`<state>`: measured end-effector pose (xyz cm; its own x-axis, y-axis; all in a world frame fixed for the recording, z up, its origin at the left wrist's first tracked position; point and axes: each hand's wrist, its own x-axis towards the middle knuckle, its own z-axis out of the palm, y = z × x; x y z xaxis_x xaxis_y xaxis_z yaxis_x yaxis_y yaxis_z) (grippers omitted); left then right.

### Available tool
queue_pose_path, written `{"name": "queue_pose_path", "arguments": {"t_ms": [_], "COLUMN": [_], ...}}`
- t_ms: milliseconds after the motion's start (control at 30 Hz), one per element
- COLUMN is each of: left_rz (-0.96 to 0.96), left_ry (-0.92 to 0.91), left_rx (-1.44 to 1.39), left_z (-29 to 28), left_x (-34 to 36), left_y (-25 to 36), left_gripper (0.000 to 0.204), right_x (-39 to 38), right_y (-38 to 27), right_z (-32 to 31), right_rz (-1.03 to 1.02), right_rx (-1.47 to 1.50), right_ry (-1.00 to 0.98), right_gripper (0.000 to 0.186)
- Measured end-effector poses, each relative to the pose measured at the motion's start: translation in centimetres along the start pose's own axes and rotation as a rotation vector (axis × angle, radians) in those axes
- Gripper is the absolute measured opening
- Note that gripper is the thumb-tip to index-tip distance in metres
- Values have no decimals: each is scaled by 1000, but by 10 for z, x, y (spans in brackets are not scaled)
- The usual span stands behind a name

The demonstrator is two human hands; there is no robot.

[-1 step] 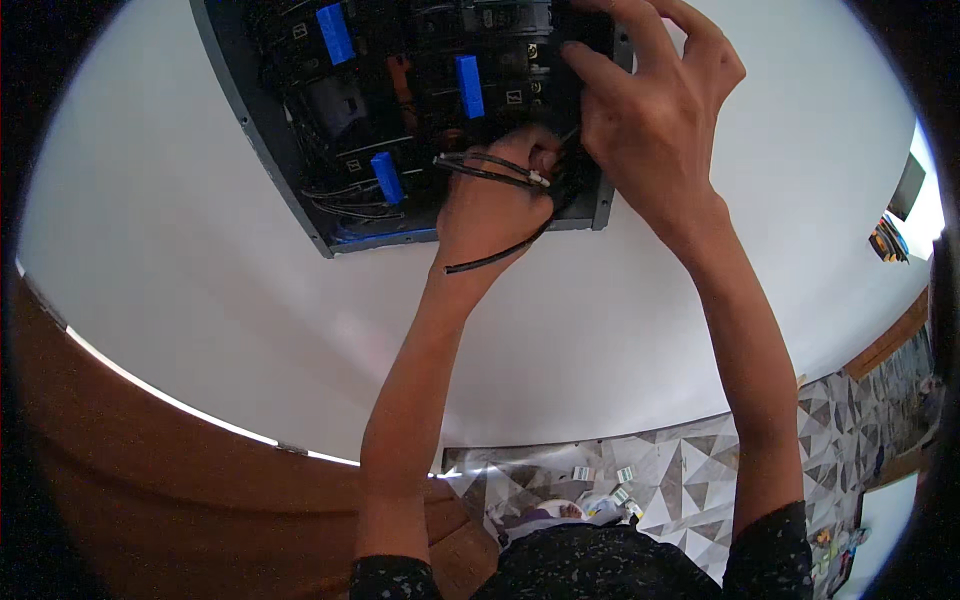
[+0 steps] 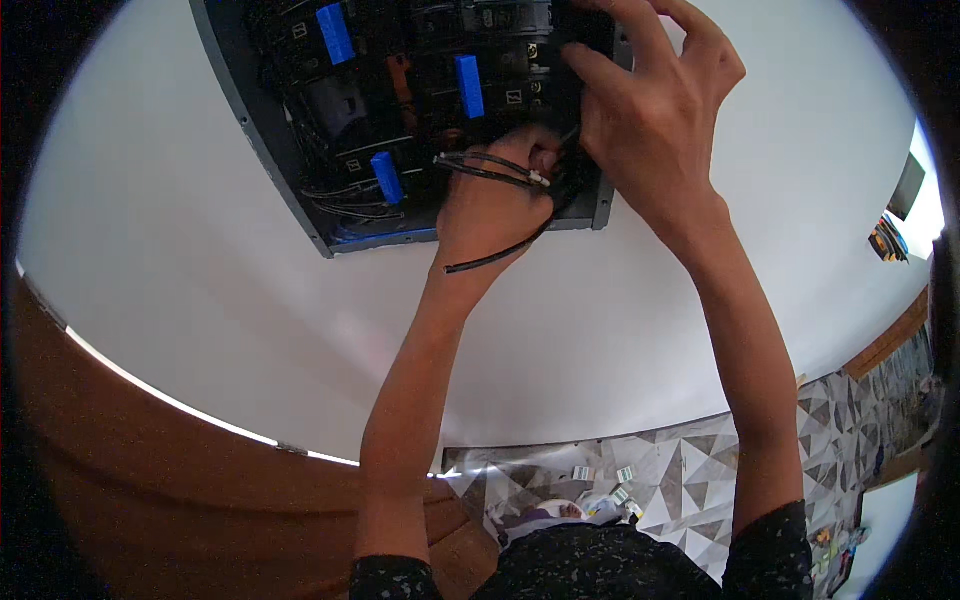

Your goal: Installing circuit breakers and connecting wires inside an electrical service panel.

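Note:
A dark metal breaker box (image 2: 385, 243) on a white wall holds black breakers with blue switch levers (image 2: 469, 86). My left hand (image 2: 492, 205) is inside its lower right part, fingers closed round black wires (image 2: 487, 262). Cut ends of these wires stick out over the back of that hand and wrist, one with a small white piece on it. My right hand (image 2: 655, 120) is at the box's right edge, thumb and bent fingers apart. Some of its fingertips run past the upper edge of the view, and I see nothing between them.
More thin wires (image 2: 350, 208) lie in the box's lower left corner. An orange-brown piece (image 2: 402, 80) sits among the breakers. Below is a patterned tile floor (image 2: 690, 485) with small boxes (image 2: 625, 474) on it, and a brown surface (image 2: 200, 470) at lower left.

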<state>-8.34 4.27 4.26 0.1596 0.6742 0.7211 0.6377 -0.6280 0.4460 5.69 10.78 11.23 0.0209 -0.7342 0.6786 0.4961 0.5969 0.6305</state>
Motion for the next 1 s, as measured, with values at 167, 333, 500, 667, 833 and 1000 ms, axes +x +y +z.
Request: {"name": "queue_pose_path", "arguments": {"t_ms": [167, 333, 500, 667, 833, 1000], "left_rz": [56, 89, 86, 69, 69, 71], "left_ry": [50, 70, 77, 74, 85, 64], "left_rx": [-24, -4, 14, -4, -36, 45], "left_z": [3, 5, 6, 3, 1, 1], "left_x": [-2, -2, -3, -8, -7, -9], "left_y": [-4, -9, -7, -3, -2, -2], "left_gripper": [25, 28, 29, 29, 29, 32], "right_x": [50, 50, 40, 50, 51, 57], "right_y": [-33, -39, -31, -28, -15, -18], "right_z": [-12, -45, -51, -54, -53, -54], "right_rz": [52, 227, 199, 122, -275, -336], "right_rx": [-59, -379, -231, -140, -169, -187], "right_ry": [-92, -707, -697, -770, -758, -857], "right_gripper": [13, 23, 29, 35, 27, 21]}}
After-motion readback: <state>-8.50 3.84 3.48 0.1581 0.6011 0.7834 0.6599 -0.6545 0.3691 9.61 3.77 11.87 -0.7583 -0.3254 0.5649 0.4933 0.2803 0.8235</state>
